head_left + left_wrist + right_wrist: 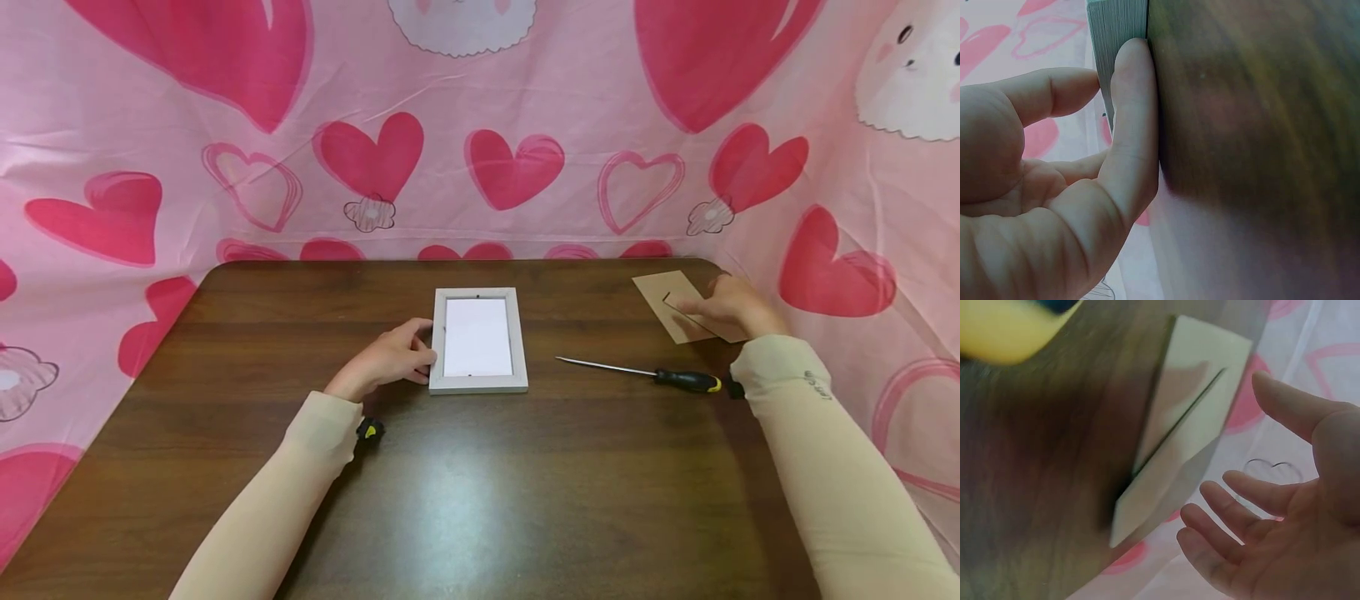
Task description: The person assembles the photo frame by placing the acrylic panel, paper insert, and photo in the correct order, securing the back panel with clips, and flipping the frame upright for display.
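A white picture frame [478,387] lies on the brown table, with a white sheet [477,337] inside its border. Beside its left edge is my left hand [397,354]; in the left wrist view the thumb and a straight finger [1135,106] touch the frame's side [1119,22]. Over at the right, a tan backing board [670,321] with a dark slanted line lies near the table edge. My right hand [738,307] hovers over it, fingers [1229,506] loosely spread and holding nothing in the right wrist view, apart from the board [1204,350].
A screwdriver [686,381] with a black and yellow handle lies between the frame and my right forearm, its tip pointing left. Pink heart-patterned cloth [517,167] hangs behind and beside the table [480,483].
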A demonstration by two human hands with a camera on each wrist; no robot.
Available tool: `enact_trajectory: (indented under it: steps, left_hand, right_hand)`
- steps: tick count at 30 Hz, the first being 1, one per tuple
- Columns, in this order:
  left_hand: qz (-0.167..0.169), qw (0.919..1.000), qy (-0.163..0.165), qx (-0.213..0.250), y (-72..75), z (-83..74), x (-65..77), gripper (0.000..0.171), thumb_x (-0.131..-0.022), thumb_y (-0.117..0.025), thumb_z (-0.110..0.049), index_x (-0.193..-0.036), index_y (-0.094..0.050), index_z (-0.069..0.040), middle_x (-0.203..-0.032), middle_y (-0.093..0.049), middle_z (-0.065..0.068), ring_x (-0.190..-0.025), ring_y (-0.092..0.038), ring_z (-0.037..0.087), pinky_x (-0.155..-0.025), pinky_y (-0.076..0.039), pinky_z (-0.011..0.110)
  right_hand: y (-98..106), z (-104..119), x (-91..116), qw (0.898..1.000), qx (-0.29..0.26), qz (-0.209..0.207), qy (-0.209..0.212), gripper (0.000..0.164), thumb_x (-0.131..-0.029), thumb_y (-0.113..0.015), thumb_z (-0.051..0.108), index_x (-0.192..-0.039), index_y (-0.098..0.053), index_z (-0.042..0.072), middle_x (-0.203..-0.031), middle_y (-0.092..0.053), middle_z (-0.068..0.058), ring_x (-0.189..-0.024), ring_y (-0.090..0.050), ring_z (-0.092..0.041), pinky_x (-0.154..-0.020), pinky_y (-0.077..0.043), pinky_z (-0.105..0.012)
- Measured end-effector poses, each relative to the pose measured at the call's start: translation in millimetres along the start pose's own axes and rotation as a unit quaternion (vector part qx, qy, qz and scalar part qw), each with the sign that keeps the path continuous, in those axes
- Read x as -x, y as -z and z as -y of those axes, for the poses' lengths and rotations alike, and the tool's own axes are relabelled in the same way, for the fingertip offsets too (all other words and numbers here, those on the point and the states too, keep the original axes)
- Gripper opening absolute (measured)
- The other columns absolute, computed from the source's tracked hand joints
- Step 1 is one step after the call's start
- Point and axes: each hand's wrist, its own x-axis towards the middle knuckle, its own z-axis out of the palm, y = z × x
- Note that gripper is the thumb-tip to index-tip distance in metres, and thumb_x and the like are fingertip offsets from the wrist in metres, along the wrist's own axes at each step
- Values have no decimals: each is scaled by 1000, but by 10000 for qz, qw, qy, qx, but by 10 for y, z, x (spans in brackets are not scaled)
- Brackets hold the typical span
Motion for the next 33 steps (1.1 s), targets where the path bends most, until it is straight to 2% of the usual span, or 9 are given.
enact_trajectory:
  steps: [4,9,12,15,21,26,29,33]
  left_hand:
    - [5,10000,-4,-53,2,2,3,62,-92,-62,-13,-144,-30,-9,-101,-52,19,-79,-63,25,-73,-57,36]
    - [10,10000,8,-54,2,11,-4,61,-92,-62,-13,-144,-30,-10,-102,-53,19,-80,-63,26,-73,-57,35]
    - [10,10000,8,-26,0,2,-1,61,-92,-62,-13,-144,-30,-10,-102,-52,19,-80,-63,26,-73,-57,35]
    - [9,10000,5,-22,4,-1,4,61,-92,-61,-13,-145,-29,-9,-102,-52,19,-80,-63,26,-73,-57,35]
    - [11,10000,-6,-35,14,3,7,61,-92,-61,-12,-145,-29,-9,-102,-52,19,-79,-63,25,-72,-57,35]
    - [-15,10000,12,-23,9,9,-5,61,-92,-61,-12,-144,-30,-10,-102,-52,19,-80,-63,26,-72,-57,35]
    - [-4,10000,19,-30,8,20,-9,61,-93,-61,-13,-145,-29,-10,-102,-52,18,-81,-63,26,-72,-57,34]
    - [12,10000,6,-21,9,35,-15,61,-92,-61,-13,-145,-29,-10,-102,-52,18,-81,-63,26,-72,-57,34]
  right_hand:
    - [0,-82,-9,9994,42,330,-92,82,-91,-59,46,-123,-38,-26,-124,-39,-45,-112,-41,-55,-94,-39,-60]
    - [-26,-123,-6,9990,116,398,-147,81,-89,-61,49,-118,-45,-24,-117,-45,-44,-101,-48,-53,-86,-44,-58]
    - [-56,-136,-7,9989,184,399,-184,76,-89,-61,51,-112,-51,-21,-104,-53,-38,-88,-52,-45,-76,-47,-52]
    - [-81,-147,-12,9988,218,366,-235,69,-88,-62,49,-105,-55,-18,-90,-55,-27,-79,-50,-37,-67,-46,-44]
    - [-97,-172,-27,9990,118,247,-344,58,-87,-65,41,-101,-59,-15,-81,-52,-19,-74,-48,-35,-61,-43,-39]
    - [-97,-220,-43,9995,33,177,-270,52,-87,-67,37,-101,-62,-13,-82,-56,-20,-75,-50,-35,-63,-47,-41]
    - [-84,-228,-43,9996,37,174,-220,57,-86,-69,37,-104,-61,-16,-91,-59,-28,-80,-52,-38,-68,-49,-45]
    - [-54,-228,-52,9988,104,343,-346,68,-85,-68,44,-109,-57,-19,-105,-56,-36,-88,-53,-42,-73,-50,-48]
